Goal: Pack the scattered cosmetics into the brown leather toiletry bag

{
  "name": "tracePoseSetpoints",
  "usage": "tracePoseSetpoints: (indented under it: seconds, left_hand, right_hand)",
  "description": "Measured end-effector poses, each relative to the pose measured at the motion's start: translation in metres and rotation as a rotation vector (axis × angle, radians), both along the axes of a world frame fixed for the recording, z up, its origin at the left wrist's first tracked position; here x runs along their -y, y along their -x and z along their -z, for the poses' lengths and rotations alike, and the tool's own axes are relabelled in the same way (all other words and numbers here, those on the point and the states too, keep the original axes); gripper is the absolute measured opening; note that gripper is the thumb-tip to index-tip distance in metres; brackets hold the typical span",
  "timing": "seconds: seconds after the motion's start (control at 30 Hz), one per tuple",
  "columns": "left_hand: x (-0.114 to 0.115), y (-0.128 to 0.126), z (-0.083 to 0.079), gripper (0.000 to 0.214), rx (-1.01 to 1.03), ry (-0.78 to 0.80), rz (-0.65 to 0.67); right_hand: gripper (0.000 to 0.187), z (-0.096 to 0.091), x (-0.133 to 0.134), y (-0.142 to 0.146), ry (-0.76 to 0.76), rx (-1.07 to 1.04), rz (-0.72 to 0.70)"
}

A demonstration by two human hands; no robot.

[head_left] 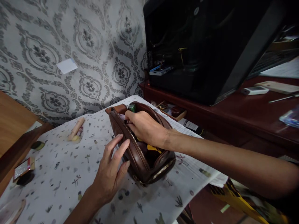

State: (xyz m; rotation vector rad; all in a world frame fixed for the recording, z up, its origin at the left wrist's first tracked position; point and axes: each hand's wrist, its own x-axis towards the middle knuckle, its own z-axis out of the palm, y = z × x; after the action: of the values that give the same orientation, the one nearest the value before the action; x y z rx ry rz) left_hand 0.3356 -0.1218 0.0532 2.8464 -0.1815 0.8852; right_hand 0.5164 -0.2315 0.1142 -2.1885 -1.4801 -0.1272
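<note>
A brown leather toiletry bag (129,152) lies unzipped on a white patterned cloth. My right hand (146,127) reaches into its opening from the right, fingers curled; a small dark thing shows by the thumb, too hidden to name. My left hand (112,165) rests its spread fingertips against the bag's near left side. Inside the bag I see a green-capped item (132,108) at the far end, a pale lavender piece (121,117) beside my right hand, and something yellow (153,148) below the wrist.
On the cloth (70,168) to the left lie a pinkish tube (78,126), a dark round lid (37,145) and a small box (24,169). A large black screen (182,53) stands on a dark red desk (233,115), above an open drawer (181,116). Patterned wallpaper rises behind.
</note>
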Motion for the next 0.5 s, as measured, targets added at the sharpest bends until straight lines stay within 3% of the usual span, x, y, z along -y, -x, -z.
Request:
tracePoseSetpoints:
  seconds: [0.2, 0.5]
  left_hand:
    - [-0.0001, -0.0007, 0.0000, 0.055, 0.010, 0.010, 0.006]
    - [-0.0019, 0.0005, -0.0021, 0.054, -0.011, 0.006, 0.017]
  right_hand:
    - [0.016, 0.0048, 0.0000, -0.0053, -0.037, -0.004, 0.034]
    - [0.020, -0.0028, 0.0015, -0.0051, -0.089, -0.125, -0.035]
